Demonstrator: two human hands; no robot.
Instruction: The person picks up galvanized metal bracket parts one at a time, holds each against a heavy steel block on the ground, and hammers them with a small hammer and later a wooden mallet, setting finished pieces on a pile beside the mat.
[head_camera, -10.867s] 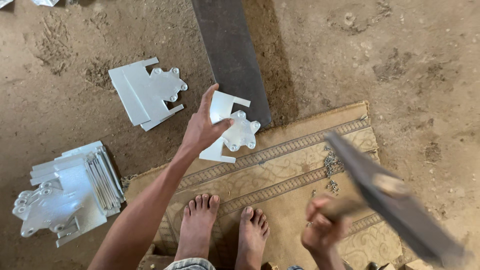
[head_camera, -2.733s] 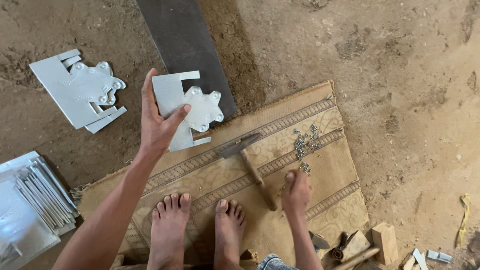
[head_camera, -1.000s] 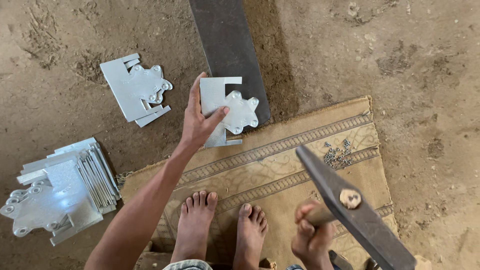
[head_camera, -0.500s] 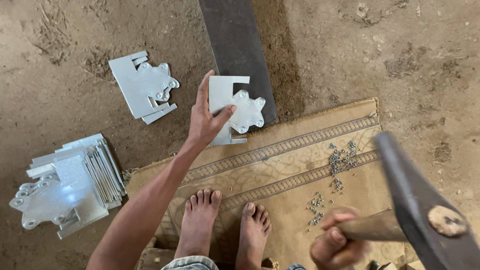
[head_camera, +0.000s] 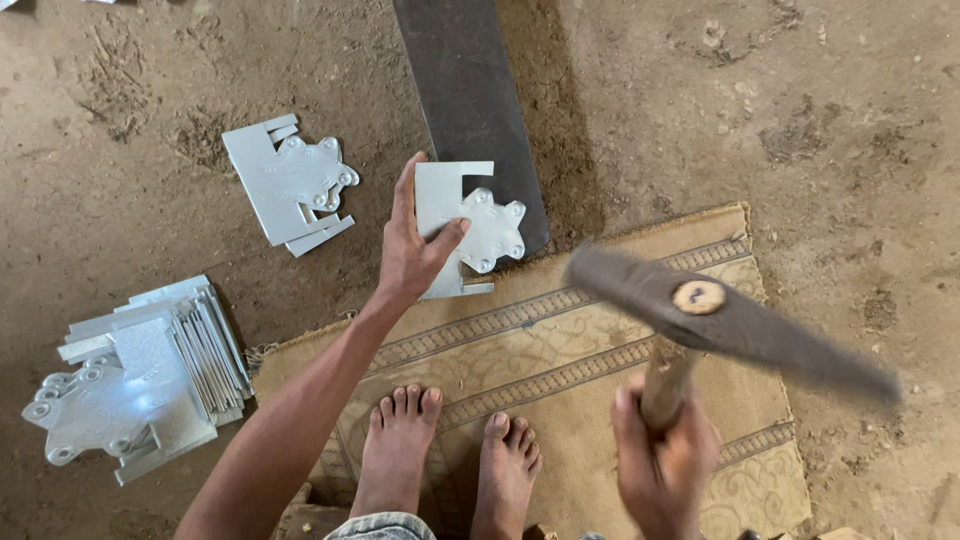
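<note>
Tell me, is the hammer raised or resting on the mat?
Raised. The hammer is blurred in the air above the mat, gripped by the right hand.
</note>
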